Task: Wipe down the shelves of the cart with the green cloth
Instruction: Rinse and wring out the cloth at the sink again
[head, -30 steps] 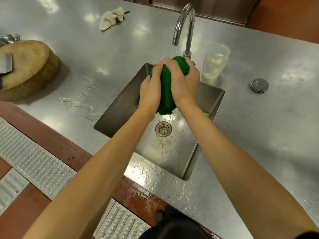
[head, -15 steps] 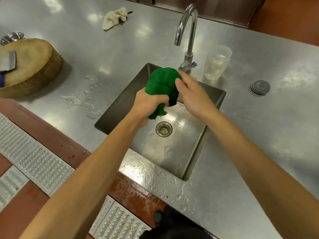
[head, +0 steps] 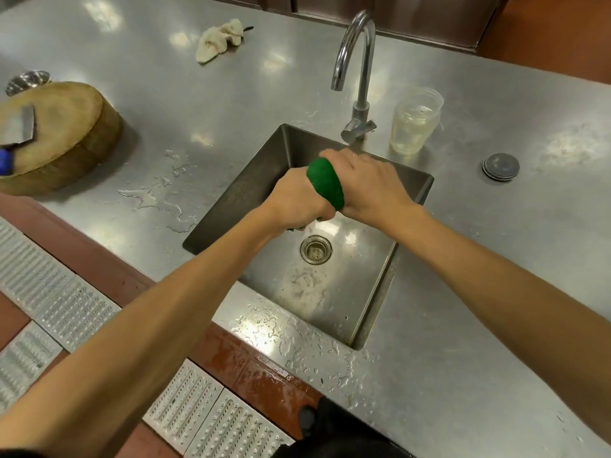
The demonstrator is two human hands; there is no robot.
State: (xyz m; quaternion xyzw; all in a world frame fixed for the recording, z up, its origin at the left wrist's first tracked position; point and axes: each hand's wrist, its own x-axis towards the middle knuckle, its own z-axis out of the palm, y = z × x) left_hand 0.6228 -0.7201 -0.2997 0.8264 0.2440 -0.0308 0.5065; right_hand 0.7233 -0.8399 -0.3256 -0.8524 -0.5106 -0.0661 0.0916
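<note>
Far left on the steel desk [head: 496, 292] sits a round wooden chopping block [head: 62, 137] with a cleaver [head: 20, 127] on it. Next comes a little puddle [head: 158, 200], then the sink [head: 264, 153]. Over the sink, the left hand [head: 297, 200] is curled tight round one side of the green cloth [head: 325, 183]. The right hand [head: 370, 183] is curled round the other side. Only a small green hump shows between them. Behind stands the tap [head: 358, 61], then a clear plastic cup [head: 415, 122], then a round grey lid [head: 501, 165].

The cloth has just been squeezed into a tight roll. A moment ago it was a big loose lump, held higher by the tap, and the right hand only touched it with its fingers. Now both hands are lower. It looks like they are twisting the water out, so the cloth is likely almost ready. The cart is not in sight, so no shelf is wiped yet.
</note>
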